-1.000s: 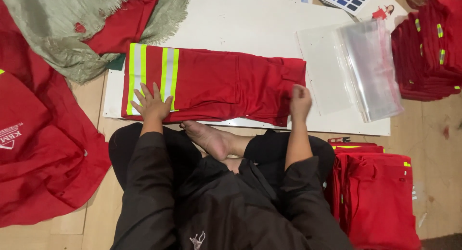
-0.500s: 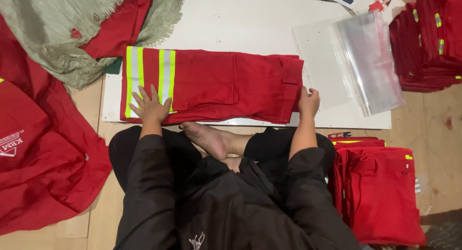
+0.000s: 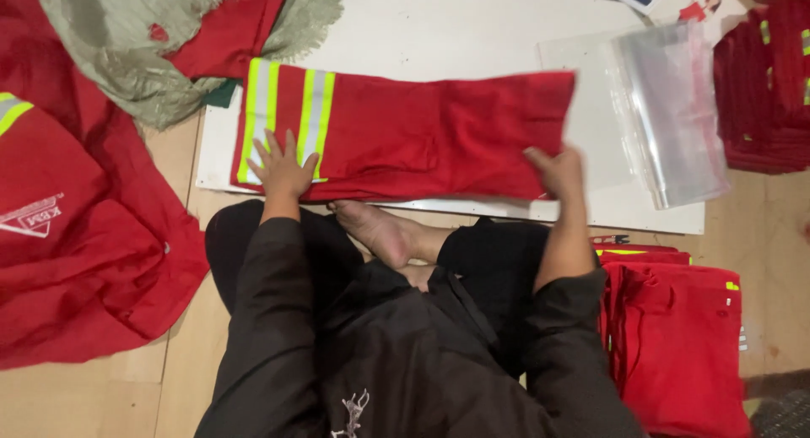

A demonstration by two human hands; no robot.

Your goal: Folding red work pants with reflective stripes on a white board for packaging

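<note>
I see a white board (image 3: 472, 33) on wooden floor (image 3: 169, 379), folded red garment (image 3: 422, 138) with reflective stripes, my left hand (image 3: 281, 170) fingers spread flat, right hand (image 3: 557, 170) gripping its edge.

A garment packing floor, seemingly a small clothing workshop rather than a home: a person sits on bare wooden floorboards (image 3: 118, 396) at a white board (image 3: 472, 33) used as a folding surface, on which a folded red work garment with reflective yellow-and-silver stripes (image 3: 405, 134) lies. Stacks of identical folded red garments rise at 2 o'clock (image 3: 764, 92) and at 4 o'clock (image 3: 675, 337), with clear plastic bags (image 3: 675, 109) lying at 2 o'clock beside the board. More loose red cloth (image 3: 84, 235) is heaped at 9 o'clock, near a pale green sheet (image 3: 126, 50) at 11 o'clock.
</note>
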